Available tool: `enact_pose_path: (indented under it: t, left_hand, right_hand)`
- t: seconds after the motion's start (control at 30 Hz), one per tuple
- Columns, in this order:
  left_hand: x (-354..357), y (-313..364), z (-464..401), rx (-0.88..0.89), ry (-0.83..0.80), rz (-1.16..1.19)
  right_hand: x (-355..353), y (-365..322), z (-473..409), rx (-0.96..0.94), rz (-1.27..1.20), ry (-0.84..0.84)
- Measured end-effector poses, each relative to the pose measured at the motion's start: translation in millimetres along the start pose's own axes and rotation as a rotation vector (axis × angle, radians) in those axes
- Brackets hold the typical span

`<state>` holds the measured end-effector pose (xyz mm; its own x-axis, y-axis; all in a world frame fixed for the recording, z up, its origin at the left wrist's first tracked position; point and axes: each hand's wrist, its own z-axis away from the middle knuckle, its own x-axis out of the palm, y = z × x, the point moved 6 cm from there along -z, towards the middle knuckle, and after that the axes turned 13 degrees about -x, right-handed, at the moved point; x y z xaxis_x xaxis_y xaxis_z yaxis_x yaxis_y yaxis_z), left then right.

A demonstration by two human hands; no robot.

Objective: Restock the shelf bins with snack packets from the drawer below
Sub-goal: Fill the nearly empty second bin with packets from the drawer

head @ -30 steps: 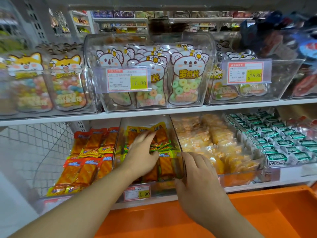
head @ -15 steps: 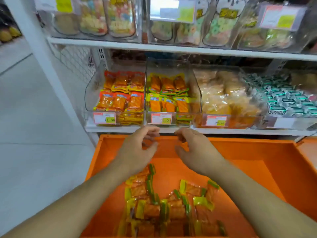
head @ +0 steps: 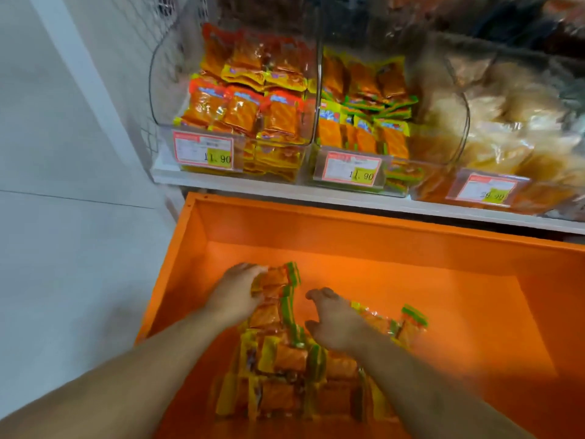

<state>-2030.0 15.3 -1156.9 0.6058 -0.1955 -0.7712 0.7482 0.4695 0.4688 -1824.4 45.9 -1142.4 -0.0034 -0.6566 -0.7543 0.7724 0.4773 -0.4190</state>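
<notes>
Arms: two bare arms come in from the bottom of the frame and reach down into the drawer.
Packets in the drawer (head: 285, 369): a heap of orange snack packets with yellow and green edges lies on the drawer floor, low in the middle of the frame, between and under both hands.
Left hand (head: 235, 294): it is left of the middle, on the far left side of the heap. The fingers curl round a few packets at the top of the heap.
Right hand (head: 337, 321): it is just right of the middle, over the right side of the heap. The fingers are bent and spread like a claw. It is blurry, so I cannot tell if it has hold of a packet.
Drawer (head: 380, 236): a big orange box, pulled out under the shelf. It fills the lower right of the frame.
Shelf (head: 253, 188): a white board runs across just above the drawer.
Left bin (head: 164, 99): a clear tub in the upper middle, full of orange packets with red tops.
Middle bin (head: 392, 188): a clear tub just right of it, holding packets that look like the drawer ones.
Right bin (head: 468, 122): a clear tub in the upper right with pale packets.
Price tags (head: 203, 151): pink and yellow cards on the bin fronts.
Floor (head: 63, 248): pale grey, on the left.
</notes>
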Motion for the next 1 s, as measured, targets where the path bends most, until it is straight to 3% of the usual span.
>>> enact_pose_path:
  t: [0.2,0.57,0.73,0.9,1.0]
  left_hand:
    - [56.8,-10.3,-55.1,0.068,-0.16,-0.238]
    - [64.0,-18.9,-60.1,0.072,-0.066,-0.281]
    - [53.7,-14.9,-52.5,0.04,-0.026,-0.134]
    - [40.6,-19.4,-43.1,-0.035,0.024,0.003]
    - [29.1,-21.7,-42.7,-0.157,0.109,0.112]
  right_hand:
    - [45.6,15.1,-43.0,0.034,-0.028,-0.013]
    - [61.5,19.0,-64.4,0.339,-0.376,0.199]
    - [59.4,16.2,-59.9,0.373,-0.401,0.183]
    - [44.9,23.5,-63.2,0.335,-0.512,0.398]
    - [36.2,27.8,-73.6,0.242,-0.51,0.428]
